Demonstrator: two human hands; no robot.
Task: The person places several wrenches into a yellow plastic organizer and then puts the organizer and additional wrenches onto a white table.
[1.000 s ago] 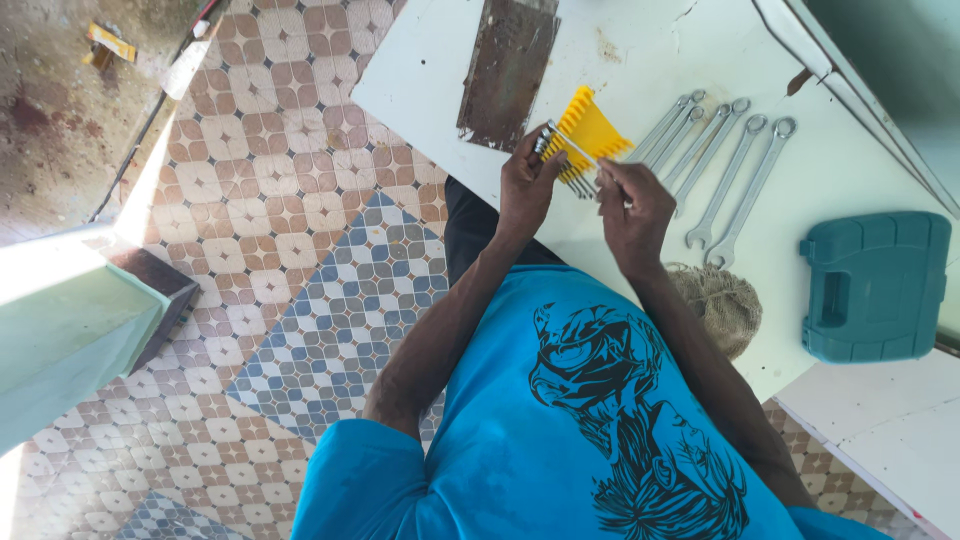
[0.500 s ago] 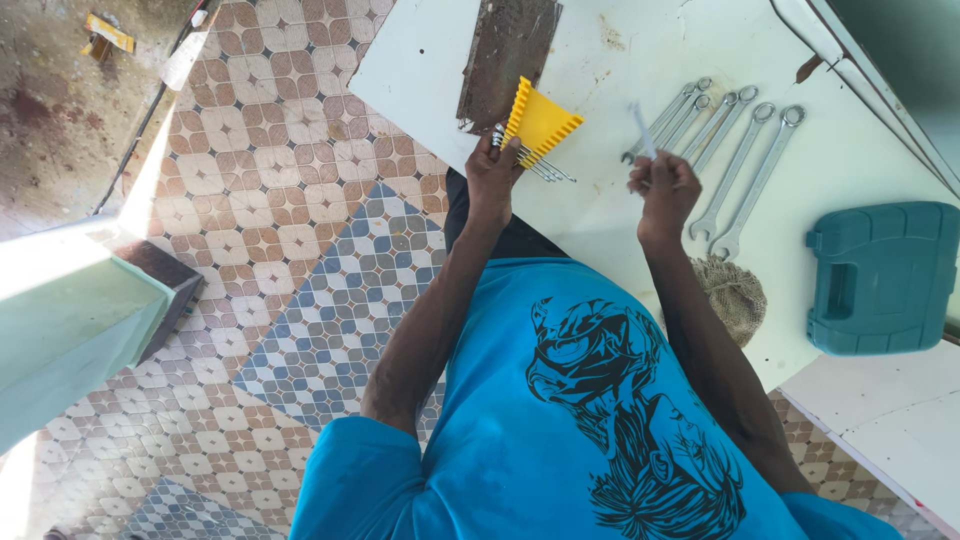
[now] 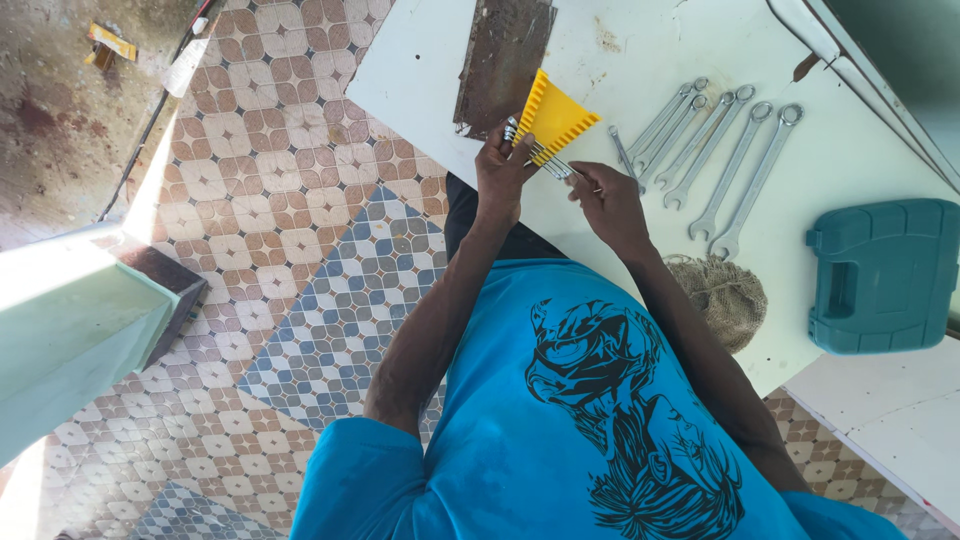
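Plainly, the matter turned on the yellow ribbed plastic wrench holder (image 3: 556,118), which sat tilted at the near edge of the white painted surface (image 3: 640,50), just ahead of both hands; the left hand (image 3: 503,170) was closed about its lower left corner and about the heads of a few small steel spanners (image 3: 540,155) still slotted in it; their shafts ran slantwise down toward the right hand (image 3: 610,203), whose fingers were pinched narrow on the near end of one of them; so the long axis of that spanner lay between the two hands, the right one nearer its free end. Further right along the surface, well apart from the holder, six long silver combination wrenches (image 3: 715,150) lay fanned side by side; beyond them stood a teal plastic tool case (image 3: 885,275); a rusty flat metal plate (image 3: 502,62) lay just behind the holder.
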